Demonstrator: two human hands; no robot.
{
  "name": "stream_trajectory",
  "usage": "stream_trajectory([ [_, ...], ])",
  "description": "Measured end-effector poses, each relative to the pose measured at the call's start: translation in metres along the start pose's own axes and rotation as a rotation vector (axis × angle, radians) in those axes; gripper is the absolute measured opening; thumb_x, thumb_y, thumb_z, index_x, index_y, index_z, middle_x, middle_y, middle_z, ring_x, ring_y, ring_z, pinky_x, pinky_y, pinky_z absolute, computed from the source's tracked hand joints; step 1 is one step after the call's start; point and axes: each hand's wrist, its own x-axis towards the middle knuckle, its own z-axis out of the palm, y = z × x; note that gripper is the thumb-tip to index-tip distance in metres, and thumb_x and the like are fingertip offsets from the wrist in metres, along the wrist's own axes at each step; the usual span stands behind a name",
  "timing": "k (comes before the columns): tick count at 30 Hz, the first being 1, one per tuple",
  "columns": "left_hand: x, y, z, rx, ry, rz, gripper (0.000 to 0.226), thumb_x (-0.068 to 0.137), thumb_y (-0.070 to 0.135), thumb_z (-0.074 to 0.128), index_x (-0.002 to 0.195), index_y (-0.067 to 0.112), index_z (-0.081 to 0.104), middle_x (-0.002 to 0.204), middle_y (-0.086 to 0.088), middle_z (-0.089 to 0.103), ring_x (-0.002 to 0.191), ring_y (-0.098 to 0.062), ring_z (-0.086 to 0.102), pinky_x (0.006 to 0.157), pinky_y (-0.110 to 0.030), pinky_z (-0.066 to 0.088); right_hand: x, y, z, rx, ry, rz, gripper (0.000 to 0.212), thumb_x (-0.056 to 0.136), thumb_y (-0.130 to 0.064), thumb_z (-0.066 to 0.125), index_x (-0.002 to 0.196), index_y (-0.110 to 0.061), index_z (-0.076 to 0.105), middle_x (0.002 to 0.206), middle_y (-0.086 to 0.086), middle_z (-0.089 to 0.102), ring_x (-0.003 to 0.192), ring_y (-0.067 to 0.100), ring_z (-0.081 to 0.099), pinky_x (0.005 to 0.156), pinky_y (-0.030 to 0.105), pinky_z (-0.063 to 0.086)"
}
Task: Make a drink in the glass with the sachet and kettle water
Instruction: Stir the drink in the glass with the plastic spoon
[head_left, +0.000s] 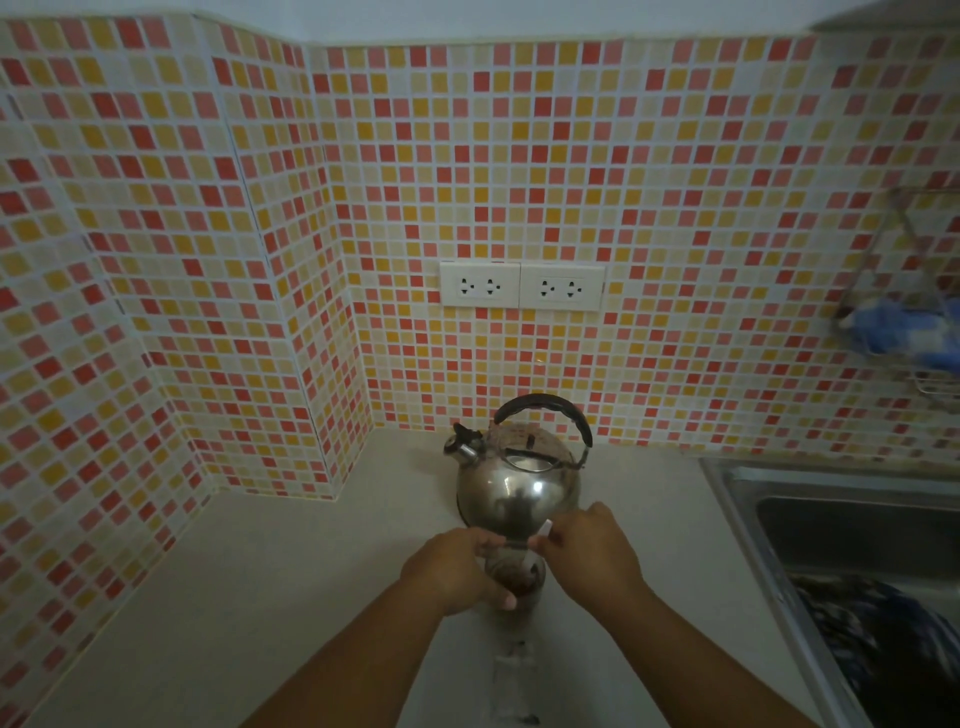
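The left hand (457, 569) is wrapping its fingers and thumb around the glass (514, 577), closing on its near-left side, thumb tip showing low on the front. The right hand (592, 553) is pinching a pale, thin piece between thumb and fingertips just above the rim of the glass (it looks like the sachet (540, 538), though it is too small to be certain), the remaining fingers curling in. Brown contents are sitting in the bottom of the glass.

The glass is standing on the counter (311, 597) directly in front of the kettle (519, 478), close to it but whether touching is unclear. The kettle is sitting upright near the tiled wall (519, 182), spout pointing left, dark handle arching over the top. Left of the kettle the counter is running open up to the tiled corner. Right of the kettle the steel sink (831, 519) is beginning, its raised edge well apart from the glass. Two double sockets (522, 286) are sitting on the wall above the kettle. In front of the glass something clear and blurred is lying on the counter.
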Motion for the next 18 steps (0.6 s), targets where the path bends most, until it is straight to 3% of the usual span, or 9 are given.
stream_trajectory([
  [3, -0.0001, 0.0002, 0.0001, -0.005, 0.01, 0.0, 0.084, 0.049, 0.035, 0.089, 0.126, 0.035, 0.057, 0.127, 0.011, 0.062, 0.114, -0.014, 0.058, 0.099, -0.036, 0.048, 0.0018, 0.0015, 0.0003, 0.007, -0.04, 0.036, 0.027, 0.077, -0.045, 0.065, 0.06, -0.029, 0.051, 0.077, -0.007, 0.042, 0.075, 0.008, 0.04, 0.058, 0.021, 0.03],
  [7, -0.0007, 0.0006, -0.0001, -0.01, 0.0, 0.004, 0.082, 0.048, 0.035, 0.089, 0.125, 0.035, 0.058, 0.126, 0.01, 0.063, 0.113, -0.014, 0.059, 0.1, -0.038, 0.048, 0.0002, -0.0015, 0.0, 0.021, -0.031, -0.018, 0.022, 0.078, -0.044, 0.065, 0.066, -0.027, 0.059, 0.069, -0.014, 0.037, 0.072, 0.007, 0.043, 0.052, 0.017, 0.027],
  [10, -0.002, 0.0003, 0.0002, -0.017, 0.007, -0.002, 0.085, 0.049, 0.035, 0.089, 0.127, 0.034, 0.056, 0.128, 0.011, 0.061, 0.114, -0.014, 0.058, 0.101, -0.038, 0.048, 0.0005, 0.0013, -0.002, -0.011, 0.002, 0.024, 0.024, 0.079, -0.045, 0.064, 0.066, -0.029, 0.053, 0.078, -0.005, 0.047, 0.079, 0.012, 0.047, 0.054, 0.02, 0.028],
  [13, -0.0023, 0.0009, 0.0004, -0.022, 0.007, 0.002, 0.085, 0.05, 0.034, 0.089, 0.128, 0.033, 0.055, 0.129, 0.011, 0.061, 0.114, -0.014, 0.058, 0.101, -0.038, 0.048, 0.0002, 0.0021, 0.0, 0.005, -0.067, 0.062, 0.025, 0.08, -0.046, 0.062, 0.066, -0.028, 0.054, 0.084, 0.0, 0.052, 0.076, 0.009, 0.041, 0.058, 0.022, 0.03],
  [18, -0.0032, 0.0005, 0.0006, -0.021, 0.009, 0.003, 0.085, 0.052, 0.032, 0.089, 0.13, 0.031, 0.054, 0.13, 0.008, 0.061, 0.115, -0.015, 0.058, 0.102, -0.039, 0.047, -0.0035, 0.0061, 0.0033, 0.193, -0.126, 0.152, 0.027, 0.087, -0.04, 0.056, 0.095, -0.018, 0.069, 0.099, 0.007, 0.069, 0.092, 0.02, 0.059, 0.077, 0.028, 0.046],
])
